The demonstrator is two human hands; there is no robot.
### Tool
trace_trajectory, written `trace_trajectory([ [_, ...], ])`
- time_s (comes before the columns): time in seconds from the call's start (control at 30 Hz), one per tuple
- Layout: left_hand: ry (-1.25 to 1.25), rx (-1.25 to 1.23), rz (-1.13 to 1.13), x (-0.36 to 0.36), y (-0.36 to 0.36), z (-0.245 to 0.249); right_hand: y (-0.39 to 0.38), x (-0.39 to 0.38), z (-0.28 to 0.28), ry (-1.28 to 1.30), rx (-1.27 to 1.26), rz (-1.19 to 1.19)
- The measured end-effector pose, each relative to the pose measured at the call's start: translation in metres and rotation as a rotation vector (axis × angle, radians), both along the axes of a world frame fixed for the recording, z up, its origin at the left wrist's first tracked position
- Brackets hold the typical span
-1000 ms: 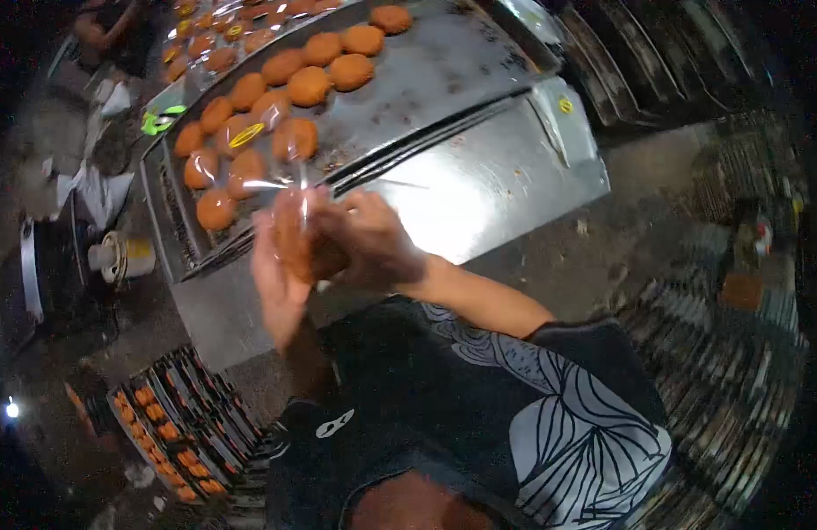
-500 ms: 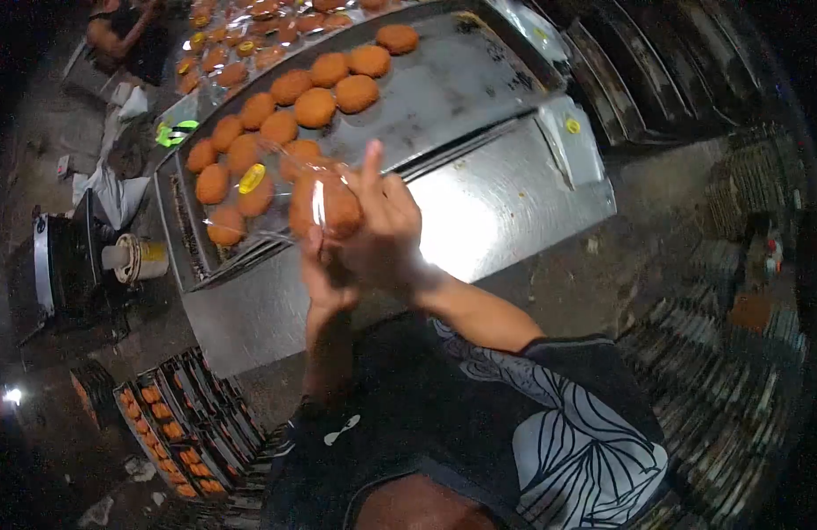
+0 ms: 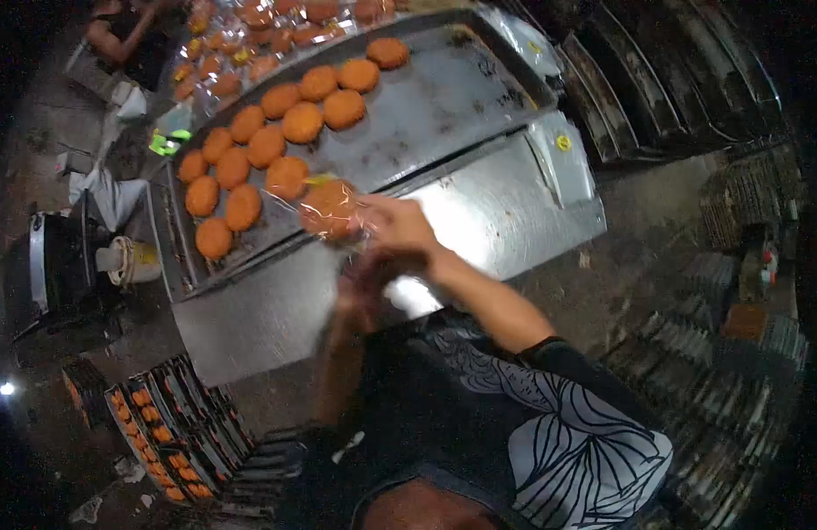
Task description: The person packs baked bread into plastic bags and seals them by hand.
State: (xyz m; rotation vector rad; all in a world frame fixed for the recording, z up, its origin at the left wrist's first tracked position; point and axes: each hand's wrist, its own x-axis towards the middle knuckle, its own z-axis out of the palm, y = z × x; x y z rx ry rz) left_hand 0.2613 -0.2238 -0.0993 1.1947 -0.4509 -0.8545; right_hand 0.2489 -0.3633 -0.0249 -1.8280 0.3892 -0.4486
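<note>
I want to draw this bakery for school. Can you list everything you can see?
buns: about fifteen, orange-brown, bare on the tray
wrapped bun: one, orange in clear film, at the tray's near edge
wrapped buns: many, orange, beyond the tray's far end
tray: one, grey metal, on the table
table: one, shiny steel, middle
racks: several, dark, holding orange buns, lower left
empty trays: a stack, dark, upper right
person: one, dark top, top left corner
right hand: holds the wrapped bun
left hand: blurred, just below the right hand; grip unclear
</note>
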Motion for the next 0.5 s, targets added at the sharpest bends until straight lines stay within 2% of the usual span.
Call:
trace_trajectory([
  [0.03, 0.274, 0.086, 0.073, -0.007, -0.012, -0.049, -0.034, 0.019, -0.006, -0.172, -0.054, -0.085],
  [0.07, -0.179, 0.160, -0.173, 0.004, -0.019, -0.073, -0.061, 0.036, 0.038, -0.126, -0.190, -0.117],
  [0.1, -0.649, 0.233, -0.108, -0.005, -0.038, -0.052, -0.075, 0.061, 0.074, -0.128, -0.288, -0.122],
  [0.13, -0.899, 0.287, 0.003, -0.007, -0.054, -0.057, -0.079, 0.079, 0.095, -0.118, -0.384, -0.128],
  [0.17, -1.143, 0.344, 0.125, -0.006, -0.070, -0.069, -0.076, 0.085, 0.093, -0.135, -0.400, -0.119],
  [0.23, -1.231, 0.523, 0.049, -0.002, -0.082, -0.099, -0.074, 0.100, 0.067, -0.680, -0.506, -0.005],
  [0.27, -1.173, 0.515, -0.098, 0.009, -0.083, -0.107, -0.069, 0.065, 0.049, -0.511, -0.391, 0.208],
  [0.3, -1.065, 0.431, -0.260, 0.019, -0.081, -0.112, -0.067, 0.029, 0.023, -0.314, -0.367, 0.286],
  [0.33, -0.709, 0.289, -0.204, 0.015, -0.085, -0.089, -0.061, -0.017, 0.011, -0.015, -0.159, 0.335],
  [0.37, -0.351, 0.149, -0.146, 0.011, -0.088, -0.065, -0.062, -0.051, -0.043, 0.070, -0.202, 0.248],
  [0.4, -1.236, 0.136, -0.266, 0.034, -0.086, -0.138, -0.063, -0.081, -0.053, 0.253, -0.142, 0.238],
  [0.43, -1.505, -0.011, -0.507, 0.039, -0.091, -0.133, -0.064, -0.109, -0.080, 0.334, -0.174, 0.177],
  [0.5, -1.206, 0.056, -0.638, 0.025, -0.086, -0.089, -0.058, -0.152, -0.130, 0.337, -0.194, 0.041],
])
